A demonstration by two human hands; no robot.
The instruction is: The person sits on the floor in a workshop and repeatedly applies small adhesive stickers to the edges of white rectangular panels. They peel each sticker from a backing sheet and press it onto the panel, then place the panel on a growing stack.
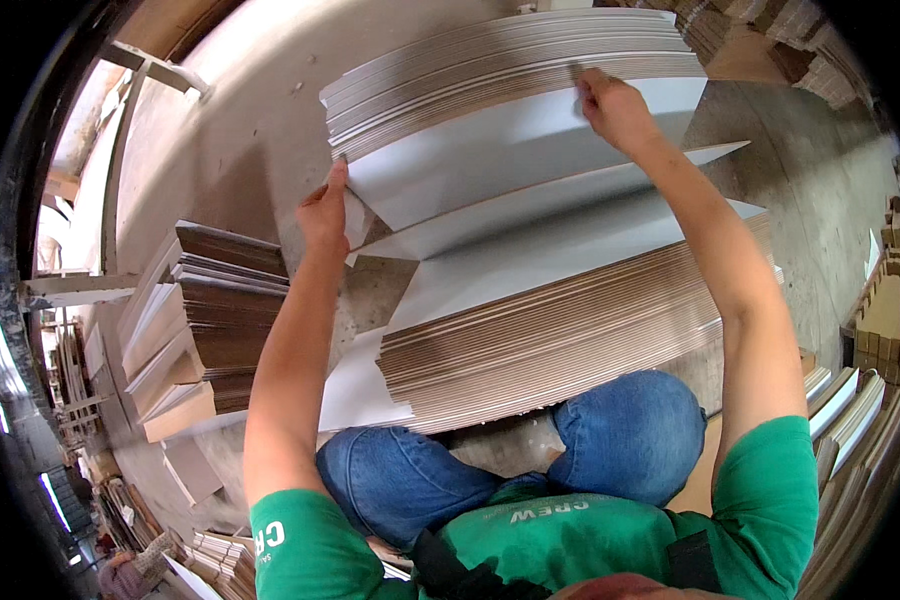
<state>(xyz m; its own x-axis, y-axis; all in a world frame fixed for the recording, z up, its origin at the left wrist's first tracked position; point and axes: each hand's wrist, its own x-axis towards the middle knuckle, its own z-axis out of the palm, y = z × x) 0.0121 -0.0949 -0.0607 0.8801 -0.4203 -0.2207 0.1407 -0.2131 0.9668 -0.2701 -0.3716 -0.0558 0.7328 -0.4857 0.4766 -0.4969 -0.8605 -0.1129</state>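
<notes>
Both hands are gripping one flat white cardboard sheet (510,150) in the upper middle: left hand (324,212) pinching its left corner, right hand (610,105) its top edge. I'd be lifting both sides evenly so it's not creasing against the stack of brown-edged cardboard sheets (560,340) below.

Grey concrete floor (240,150), stacked cardboard sheets (560,340), probably more stacks (210,320) left

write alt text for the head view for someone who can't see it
Seen from above, a seated person's left hand and right hand grip the two ends of a white cardboard sheet at the far stack. A nearer stack lies by the knees on the concrete floor.
</notes>
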